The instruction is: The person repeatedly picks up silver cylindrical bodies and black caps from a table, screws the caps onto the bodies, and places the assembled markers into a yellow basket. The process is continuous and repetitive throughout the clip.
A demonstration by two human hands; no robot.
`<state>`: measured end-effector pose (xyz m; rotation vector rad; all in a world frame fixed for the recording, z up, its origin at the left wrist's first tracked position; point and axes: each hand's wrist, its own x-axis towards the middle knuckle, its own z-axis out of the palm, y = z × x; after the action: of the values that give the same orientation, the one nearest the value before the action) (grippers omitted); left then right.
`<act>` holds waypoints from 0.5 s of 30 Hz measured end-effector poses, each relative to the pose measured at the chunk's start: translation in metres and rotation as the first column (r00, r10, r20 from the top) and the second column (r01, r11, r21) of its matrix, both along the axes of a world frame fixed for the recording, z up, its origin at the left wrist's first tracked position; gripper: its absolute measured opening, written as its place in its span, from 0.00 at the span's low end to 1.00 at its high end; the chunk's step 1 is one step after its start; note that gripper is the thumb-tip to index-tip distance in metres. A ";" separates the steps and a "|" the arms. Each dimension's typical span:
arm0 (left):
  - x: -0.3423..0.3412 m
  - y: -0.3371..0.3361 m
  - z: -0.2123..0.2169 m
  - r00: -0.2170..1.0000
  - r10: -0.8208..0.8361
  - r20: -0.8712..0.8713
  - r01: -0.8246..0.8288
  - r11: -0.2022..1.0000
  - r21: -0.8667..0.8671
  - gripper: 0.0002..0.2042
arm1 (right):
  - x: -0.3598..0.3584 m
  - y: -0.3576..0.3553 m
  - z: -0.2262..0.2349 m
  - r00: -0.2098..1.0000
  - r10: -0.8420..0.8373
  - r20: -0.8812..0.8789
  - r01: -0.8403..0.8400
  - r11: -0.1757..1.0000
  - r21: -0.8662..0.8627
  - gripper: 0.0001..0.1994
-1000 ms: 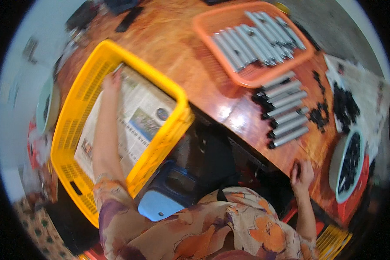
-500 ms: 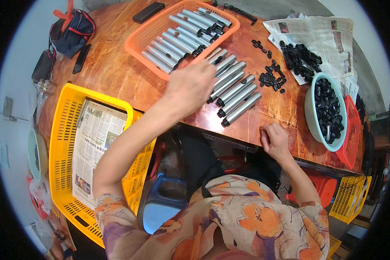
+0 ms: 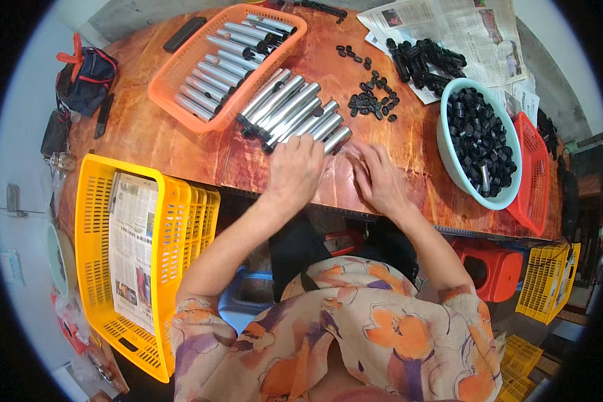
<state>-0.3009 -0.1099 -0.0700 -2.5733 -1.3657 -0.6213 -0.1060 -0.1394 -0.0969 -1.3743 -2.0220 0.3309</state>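
A row of shiny metal tubes [image 3: 289, 107] with black end pieces lies slantwise on the wooden table in front of me. My left hand [image 3: 295, 171] is closed over the lower ends of the nearest tubes, hiding their black ends. Just right of the row, my right hand [image 3: 382, 184] rests low over the table, fingers stretched and apart, with nothing visible in it. Beyond the row stands an orange basket [image 3: 159, 86] holding several similar tubes. Small black oval pieces [image 3: 368, 104] lie scattered to the right of the tubes.
A light-blue basin [image 3: 447, 151] of black caps stands at the right, beside a red basket [image 3: 537, 181]. Black parts [image 3: 425, 63] lie on newspaper [image 3: 449, 23] at the back. A yellow crate [image 3: 161, 268] lined with newspaper stands at my left.
My left hand has come from beside the orange basket to the near ends of the tubes. My right hand has moved from the table edge toward the row. The whole view has shifted.
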 end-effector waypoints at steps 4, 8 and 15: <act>0.005 -0.029 -0.037 0.990 0.032 -0.137 -0.018 0.994 0.107 0.11 | -0.006 0.023 0.003 0.999 0.005 0.033 -0.004 0.999 -0.053 0.21; 0.008 -0.042 -0.046 1.000 0.008 0.000 -0.008 0.999 0.049 0.17 | -0.008 0.022 -0.002 1.000 -0.007 0.024 0.008 0.999 -0.044 0.16; -0.032 -0.067 0.001 0.708 0.235 0.666 0.137 0.879 -0.456 0.14 | -0.002 0.001 -0.009 0.953 -0.091 -0.288 0.056 0.990 -0.128 0.15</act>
<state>-0.3326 -0.1766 -0.0692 -2.7500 -2.0271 -1.5807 -0.1083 -0.1384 -0.1055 -1.3775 -1.7251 0.5933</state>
